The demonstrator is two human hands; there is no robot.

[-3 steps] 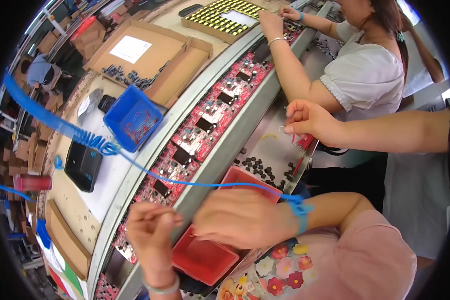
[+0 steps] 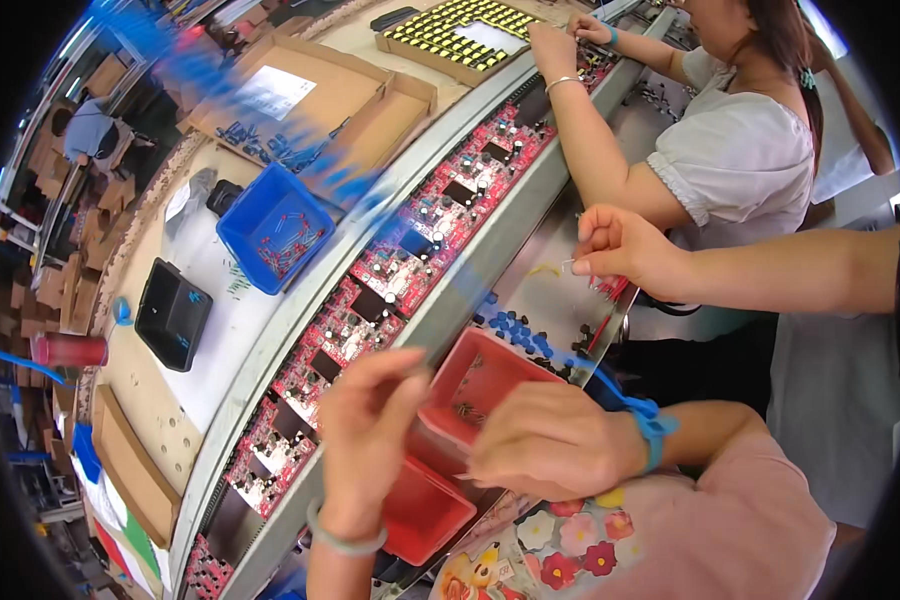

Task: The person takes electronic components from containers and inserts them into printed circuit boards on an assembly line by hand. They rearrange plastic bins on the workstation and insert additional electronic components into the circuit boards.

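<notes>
Blue cord (image 2: 205,75) crosses boards (image 2: 390,270); open gap between left hand (image 2: 365,430), right hand (image 2: 560,440).

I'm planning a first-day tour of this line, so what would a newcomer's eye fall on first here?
Probably the row of red circuit boards, running diagonally through the middle. Next might come the blurred blue cord slanting across the upper left, with a blue bin just below it. Lower down, the left hand and right hand stand out by two red bins.

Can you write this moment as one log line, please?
left grip: near circuit boards, hold unclear | right grip: near red bins, hold unclear | blue bin: holds thin red parts
</notes>
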